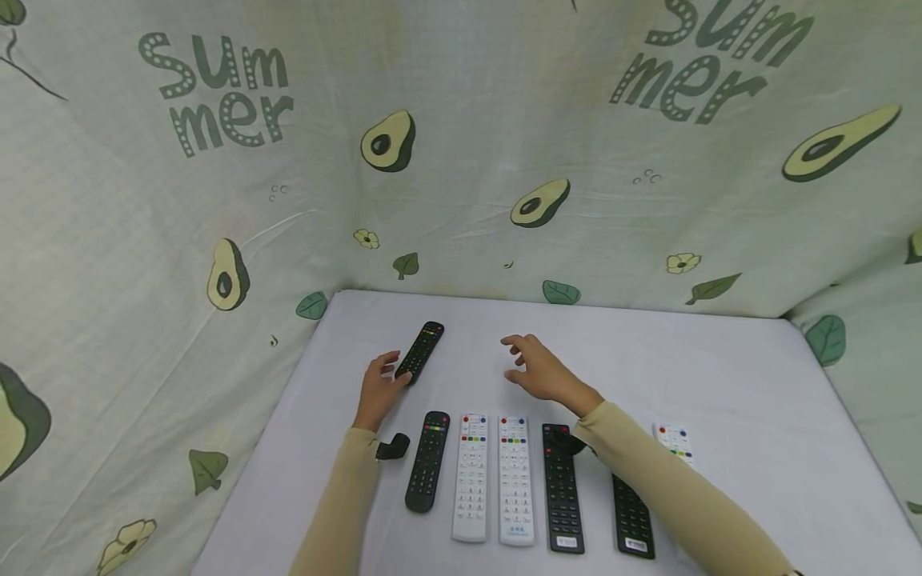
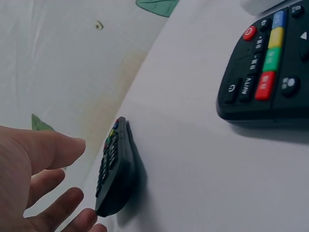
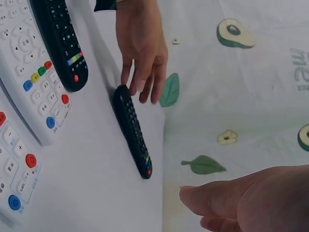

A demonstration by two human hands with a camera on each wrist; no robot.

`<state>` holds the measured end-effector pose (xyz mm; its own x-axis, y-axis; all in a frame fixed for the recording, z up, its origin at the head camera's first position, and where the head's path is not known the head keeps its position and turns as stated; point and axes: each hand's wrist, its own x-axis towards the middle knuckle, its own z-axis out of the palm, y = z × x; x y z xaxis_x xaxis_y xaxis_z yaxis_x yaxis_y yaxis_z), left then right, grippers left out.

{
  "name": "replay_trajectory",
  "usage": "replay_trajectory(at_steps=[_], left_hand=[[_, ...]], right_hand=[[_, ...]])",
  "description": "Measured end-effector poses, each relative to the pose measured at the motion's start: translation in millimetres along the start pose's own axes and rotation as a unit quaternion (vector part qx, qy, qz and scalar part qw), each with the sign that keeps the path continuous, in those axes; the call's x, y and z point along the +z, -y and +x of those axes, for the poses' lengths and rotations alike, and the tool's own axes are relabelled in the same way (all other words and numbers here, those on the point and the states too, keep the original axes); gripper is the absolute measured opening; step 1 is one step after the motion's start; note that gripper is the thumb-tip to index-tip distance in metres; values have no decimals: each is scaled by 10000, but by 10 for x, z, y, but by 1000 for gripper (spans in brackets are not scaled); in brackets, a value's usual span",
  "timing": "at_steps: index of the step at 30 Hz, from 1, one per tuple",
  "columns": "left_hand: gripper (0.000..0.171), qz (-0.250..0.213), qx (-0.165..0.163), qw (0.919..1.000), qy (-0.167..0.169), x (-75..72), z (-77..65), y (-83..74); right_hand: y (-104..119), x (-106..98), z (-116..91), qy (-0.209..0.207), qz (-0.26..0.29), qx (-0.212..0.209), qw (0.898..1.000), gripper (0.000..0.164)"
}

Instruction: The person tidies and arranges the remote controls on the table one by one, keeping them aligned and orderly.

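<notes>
A black remote control (image 1: 425, 346) lies at a slant near the far left edge of the white table. My left hand (image 1: 379, 392) is right beside its near end, fingers spread and loosely bent. In the left wrist view the fingertips come close to the end of that remote (image 2: 116, 169); whether they touch it I cannot tell. Over the table to the right hovers my right hand (image 1: 540, 370), relaxed and holding nothing. The right wrist view shows its thumb (image 3: 212, 195) well apart from the remote (image 3: 131, 130).
Closer to me stand several remotes in a row: a black one (image 1: 427, 462), two white ones (image 1: 471, 488) (image 1: 516, 488), then black ones (image 1: 563, 492) (image 1: 634, 520). Another white remote (image 1: 673, 440) is partly hidden by my right sleeve (image 1: 670, 488). Avocado-printed cloth (image 1: 461, 256) hangs behind the table.
</notes>
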<state>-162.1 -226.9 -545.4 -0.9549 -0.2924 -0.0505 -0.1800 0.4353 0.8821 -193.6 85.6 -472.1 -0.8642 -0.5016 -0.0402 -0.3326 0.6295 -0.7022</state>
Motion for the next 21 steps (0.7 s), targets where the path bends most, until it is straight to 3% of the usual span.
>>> replay_trajectory(at_steps=[12, 21], left_hand=[[58, -50, -125, 9999, -75, 102, 12, 102], [62, 104, -221, 9996, -139, 109, 66, 81]], right_hand=[[-74, 201, 391, 159, 553, 514, 9970, 52], [-81, 331, 566, 240, 542, 627, 9963, 51]])
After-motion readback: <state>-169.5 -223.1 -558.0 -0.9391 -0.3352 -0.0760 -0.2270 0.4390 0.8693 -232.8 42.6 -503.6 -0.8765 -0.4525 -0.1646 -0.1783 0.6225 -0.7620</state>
